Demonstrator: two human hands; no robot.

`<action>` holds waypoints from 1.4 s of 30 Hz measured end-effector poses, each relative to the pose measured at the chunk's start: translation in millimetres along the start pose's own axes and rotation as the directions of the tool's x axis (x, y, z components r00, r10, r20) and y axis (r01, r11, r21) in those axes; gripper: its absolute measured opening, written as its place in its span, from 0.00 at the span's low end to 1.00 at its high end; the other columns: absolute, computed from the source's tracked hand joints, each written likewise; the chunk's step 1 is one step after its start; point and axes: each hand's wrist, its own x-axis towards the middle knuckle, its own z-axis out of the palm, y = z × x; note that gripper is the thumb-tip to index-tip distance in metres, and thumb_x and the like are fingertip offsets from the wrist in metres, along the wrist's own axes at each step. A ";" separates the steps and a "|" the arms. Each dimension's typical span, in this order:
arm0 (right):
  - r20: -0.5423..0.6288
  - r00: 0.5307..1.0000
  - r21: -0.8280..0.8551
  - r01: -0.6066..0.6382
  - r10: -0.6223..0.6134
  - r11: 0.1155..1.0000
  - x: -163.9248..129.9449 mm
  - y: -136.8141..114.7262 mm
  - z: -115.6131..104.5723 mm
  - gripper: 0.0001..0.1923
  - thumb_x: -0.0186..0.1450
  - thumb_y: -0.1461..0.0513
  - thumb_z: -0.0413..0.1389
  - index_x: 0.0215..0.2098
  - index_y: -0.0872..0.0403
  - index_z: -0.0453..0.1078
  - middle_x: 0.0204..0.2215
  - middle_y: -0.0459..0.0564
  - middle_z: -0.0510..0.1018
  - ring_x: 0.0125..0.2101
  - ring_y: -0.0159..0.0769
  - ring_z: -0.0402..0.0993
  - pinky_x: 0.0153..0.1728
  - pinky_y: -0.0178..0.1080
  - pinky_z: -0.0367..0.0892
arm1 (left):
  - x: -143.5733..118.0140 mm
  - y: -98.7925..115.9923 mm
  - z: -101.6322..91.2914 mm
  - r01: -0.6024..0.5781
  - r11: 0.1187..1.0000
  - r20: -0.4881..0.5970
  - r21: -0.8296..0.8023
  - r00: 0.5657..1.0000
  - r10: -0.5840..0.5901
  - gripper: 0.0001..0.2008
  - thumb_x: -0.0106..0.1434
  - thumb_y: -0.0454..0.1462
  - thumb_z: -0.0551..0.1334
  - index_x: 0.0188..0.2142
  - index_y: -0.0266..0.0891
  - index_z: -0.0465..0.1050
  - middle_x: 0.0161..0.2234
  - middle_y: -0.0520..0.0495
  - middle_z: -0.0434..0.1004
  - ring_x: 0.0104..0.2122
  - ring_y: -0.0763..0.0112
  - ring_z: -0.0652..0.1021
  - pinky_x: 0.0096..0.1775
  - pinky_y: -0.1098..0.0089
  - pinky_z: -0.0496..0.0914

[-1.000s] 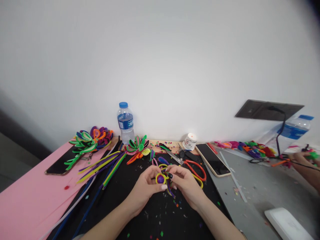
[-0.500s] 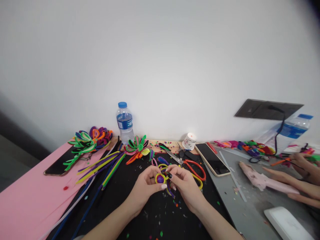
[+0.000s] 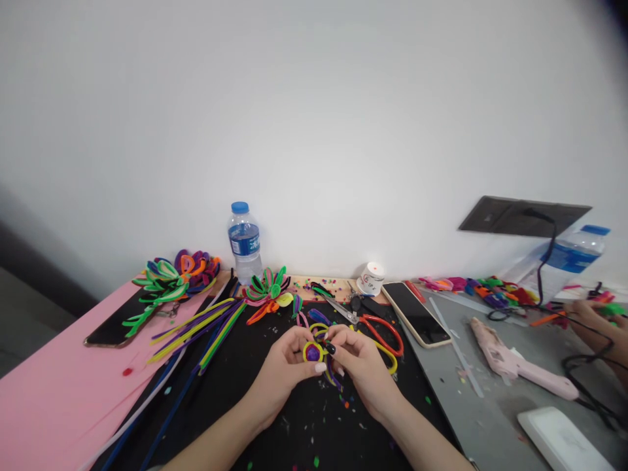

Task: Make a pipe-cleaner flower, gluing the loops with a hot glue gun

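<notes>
At the bottom of the frame, two bare forearms come in over a black mat (image 3: 299,438) dotted with coloured scraps. A white oblong object (image 3: 564,435) lies on the grey tabletop (image 3: 483,428) at lower right, while a pink sheet (image 3: 49,399) fills the lower left.

Just below the frame's centre, the left hand (image 3: 279,367) pinches a small yellow-rimmed disc (image 3: 313,352), red and purple inside, between thumb and curled fingers. The right hand (image 3: 369,371) meets it from the other side, thumb and fingertips pinched together at the disc's right edge (exactly what they grip is hidden by the fingers).

Right of the hands, a pink glue gun (image 3: 523,369) lies on the grey. Nearer the hands are scissors (image 3: 362,319) with one red and one yellow handle, and a pale-edged phone (image 3: 419,316). To the left, yellow and purple fuzzy stems (image 3: 191,333) fan out near a dark phone (image 3: 110,326).

Farther back stand a green-petalled flower (image 3: 269,288), a white cup (image 3: 371,279) and a blue-capped bottle (image 3: 245,245). At the right edge is another person's hand (image 3: 589,318).
</notes>
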 end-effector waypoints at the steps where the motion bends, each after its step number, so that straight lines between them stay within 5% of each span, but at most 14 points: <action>1: -0.002 1.000 -0.004 0.004 -0.004 1.000 0.0 0.0 -0.1 0.09 0.54 0.60 0.62 0.20 0.56 0.69 0.33 0.47 0.68 0.23 0.27 0.60 0.21 0.31 0.54 | -0.1 0.1 0.1 0.000 1.000 -0.004 0.004 1.000 0.000 0.15 0.43 0.30 0.70 0.29 0.39 0.68 0.24 0.57 0.68 0.27 0.75 0.67 0.31 0.75 0.61; 9: -0.011 1.000 -0.012 -0.008 0.008 1.000 -0.1 -0.6 -0.2 0.09 0.54 0.58 0.61 0.23 0.56 0.70 0.34 0.47 0.70 0.21 0.25 0.59 0.19 0.31 0.55 | 0.1 1.2 -0.4 0.007 0.999 -0.034 0.047 0.999 -0.005 0.16 0.42 0.32 0.71 0.30 0.39 0.68 0.25 0.56 0.67 0.27 0.74 0.67 0.31 0.75 0.61; 15: -0.026 0.996 -0.103 0.087 -0.090 0.991 -0.5 -2.6 0.1 0.05 0.53 0.63 0.62 0.23 0.54 0.70 0.31 0.47 0.71 0.34 0.36 0.67 0.34 0.36 0.62 | 1.1 -2.4 -1.3 0.023 0.999 0.018 0.023 1.000 -0.024 0.16 0.42 0.31 0.71 0.29 0.39 0.67 0.24 0.56 0.66 0.26 0.75 0.67 0.27 0.75 0.64; 21: -0.055 0.995 -0.155 0.069 -0.078 0.985 1.1 -4.9 -3.3 0.07 0.55 0.61 0.60 0.22 0.55 0.68 0.33 0.47 0.70 0.26 0.30 0.64 0.25 0.33 0.58 | -0.4 -2.6 -1.6 0.083 0.997 0.085 -0.005 0.993 -0.083 0.17 0.44 0.31 0.70 0.33 0.39 0.67 0.28 0.54 0.68 0.27 0.75 0.68 0.28 0.74 0.67; 30: -0.048 0.995 -0.206 0.077 -0.089 0.975 4.9 -5.4 -10.7 0.07 0.55 0.61 0.60 0.22 0.55 0.68 0.33 0.48 0.69 0.25 0.30 0.63 0.23 0.33 0.58 | -0.9 -0.2 -3.7 0.160 0.986 0.081 -0.050 0.984 -0.156 0.12 0.54 0.36 0.65 0.38 0.39 0.69 0.31 0.51 0.69 0.24 0.80 0.66 0.25 0.77 0.59; 42: 0.054 0.987 -0.316 0.161 -0.152 0.935 5.5 -7.5 -13.4 0.05 0.55 0.67 0.57 0.22 0.55 0.68 0.33 0.48 0.70 0.36 0.36 0.68 0.37 0.36 0.62 | -1.7 0.0 -2.5 0.195 0.978 0.107 0.071 0.973 -0.202 0.09 0.54 0.35 0.65 0.34 0.38 0.67 0.26 0.54 0.67 0.24 0.78 0.67 0.26 0.75 0.60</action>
